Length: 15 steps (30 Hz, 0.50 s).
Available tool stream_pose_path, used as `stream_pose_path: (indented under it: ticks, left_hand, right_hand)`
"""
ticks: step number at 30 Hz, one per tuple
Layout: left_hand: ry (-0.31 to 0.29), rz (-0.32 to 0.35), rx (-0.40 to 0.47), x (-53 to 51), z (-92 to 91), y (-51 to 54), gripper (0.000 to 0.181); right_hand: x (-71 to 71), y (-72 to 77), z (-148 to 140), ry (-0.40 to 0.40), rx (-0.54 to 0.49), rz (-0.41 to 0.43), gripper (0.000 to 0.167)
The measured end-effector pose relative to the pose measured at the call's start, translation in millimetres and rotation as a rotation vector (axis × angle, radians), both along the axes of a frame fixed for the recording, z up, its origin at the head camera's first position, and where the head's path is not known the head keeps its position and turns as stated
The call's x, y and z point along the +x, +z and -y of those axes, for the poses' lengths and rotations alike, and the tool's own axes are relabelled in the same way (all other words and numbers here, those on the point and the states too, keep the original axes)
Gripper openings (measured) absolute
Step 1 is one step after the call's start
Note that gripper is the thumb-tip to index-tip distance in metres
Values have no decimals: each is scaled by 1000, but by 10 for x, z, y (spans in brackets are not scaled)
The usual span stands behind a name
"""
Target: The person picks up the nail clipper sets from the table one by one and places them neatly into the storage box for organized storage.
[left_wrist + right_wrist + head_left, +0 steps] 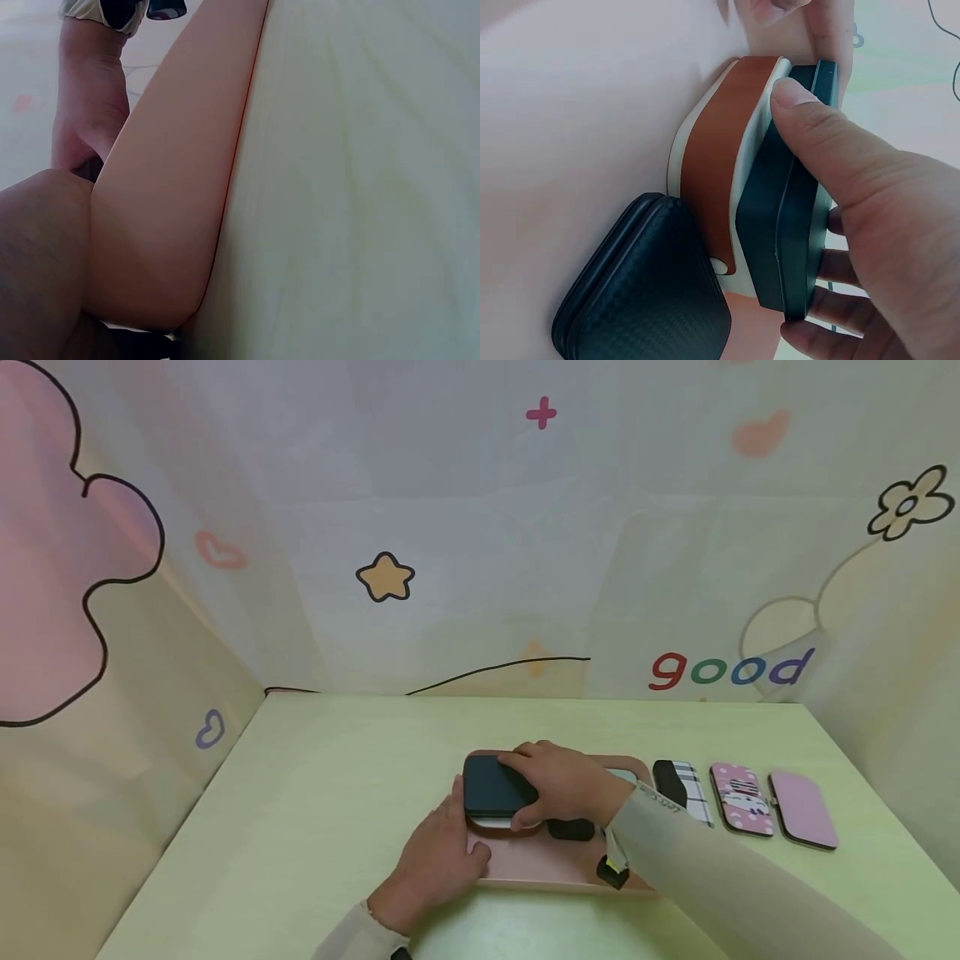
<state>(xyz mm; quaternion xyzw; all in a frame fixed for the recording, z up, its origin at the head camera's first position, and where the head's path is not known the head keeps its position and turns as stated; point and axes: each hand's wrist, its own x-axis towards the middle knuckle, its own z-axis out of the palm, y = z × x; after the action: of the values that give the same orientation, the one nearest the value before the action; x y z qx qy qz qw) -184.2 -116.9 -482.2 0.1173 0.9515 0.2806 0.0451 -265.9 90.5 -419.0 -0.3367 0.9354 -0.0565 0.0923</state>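
My right hand (pixel 558 785) grips a dark teal case (pixel 491 787), thumb on its near side and fingers over the far side. The teal case lies on a white case with a brown band (pixel 724 150) inside the pink tray (pixel 525 860). A black textured case (pixel 645 285) leans beside the banded case in the right wrist view. My left hand (pixel 438 852) holds the tray's left wall, its thumb over the inner side. In the left wrist view that hand lies against the outside of the tray wall (pixel 169 157).
Right of the tray lie a black-and-white plaid case (pixel 684 789), a pink cartoon case (pixel 741 799) and a plain pink case (pixel 804 810). A pale mint item (pixel 624 774) shows partly behind my right wrist. A printed cloth (pixel 465 527) hangs behind the pale green table (pixel 315 802).
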Motion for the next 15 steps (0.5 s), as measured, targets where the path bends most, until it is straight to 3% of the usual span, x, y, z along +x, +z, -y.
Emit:
stream_pose_path:
  ticks: [15]
  left_hand:
    - [8,-32,17,-5,-6,-32,89]
  right_hand:
    - [18,-47,16,20,31,-107,93]
